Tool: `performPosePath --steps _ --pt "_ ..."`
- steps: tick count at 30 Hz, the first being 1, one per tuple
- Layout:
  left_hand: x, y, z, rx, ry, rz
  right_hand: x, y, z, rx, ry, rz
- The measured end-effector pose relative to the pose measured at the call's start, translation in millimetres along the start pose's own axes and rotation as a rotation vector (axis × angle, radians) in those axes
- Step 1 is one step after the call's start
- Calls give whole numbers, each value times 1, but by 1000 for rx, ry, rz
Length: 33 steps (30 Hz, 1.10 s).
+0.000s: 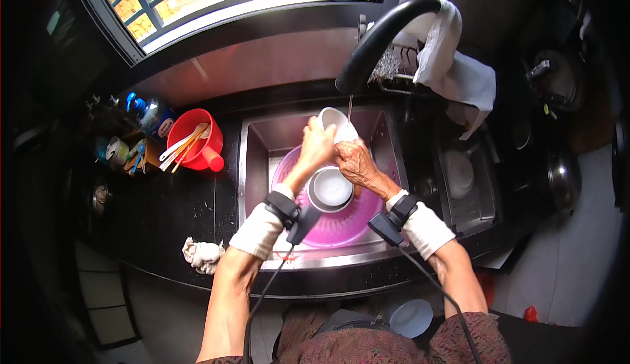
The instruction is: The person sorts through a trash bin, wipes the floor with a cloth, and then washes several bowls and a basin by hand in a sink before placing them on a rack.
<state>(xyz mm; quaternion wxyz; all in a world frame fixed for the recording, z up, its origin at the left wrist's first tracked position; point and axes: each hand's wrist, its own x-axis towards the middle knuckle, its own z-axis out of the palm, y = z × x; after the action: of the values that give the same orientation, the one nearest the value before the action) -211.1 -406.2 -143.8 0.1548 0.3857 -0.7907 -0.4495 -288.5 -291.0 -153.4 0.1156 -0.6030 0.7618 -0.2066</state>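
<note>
Under the black faucet [384, 39], a thin stream of water runs down to a tilted white bowl [330, 116]. My left hand [317, 142] grips the bowl on its left side. On its lower right, my right hand [357, 162] has its fingers closed at the rim; whether it also holds a cloth cannot be made out. Below both hands, a stack of bowls [332, 187] sits in a translucent purple plastic basin [327, 231]. The basin stands inside the stainless steel sink [256, 167]. Something orange-brown lies beside the stack, partly hidden by my right wrist.
Left of the sink stand a red plastic ladle [214, 142] holding chopsticks and spoons, and a blue-pump bottle [156, 118]. A crumpled cloth [203, 256] lies near the counter's front edge. White cloth [462, 78] drapes from the faucet. A smaller basin [460, 172] is at right.
</note>
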Motion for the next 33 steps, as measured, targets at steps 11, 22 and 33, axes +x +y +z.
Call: performPosePath --steps 11,22,33 --pt "28 17 -8 -755 -677 -38 -14 -6 -40 1386 20 200" --pt "-3 37 40 -1579 115 -409 14 -30 -33 1169 762 239" --pt "3 35 39 -1140 175 -14 -6 -6 -11 1486 424 270"
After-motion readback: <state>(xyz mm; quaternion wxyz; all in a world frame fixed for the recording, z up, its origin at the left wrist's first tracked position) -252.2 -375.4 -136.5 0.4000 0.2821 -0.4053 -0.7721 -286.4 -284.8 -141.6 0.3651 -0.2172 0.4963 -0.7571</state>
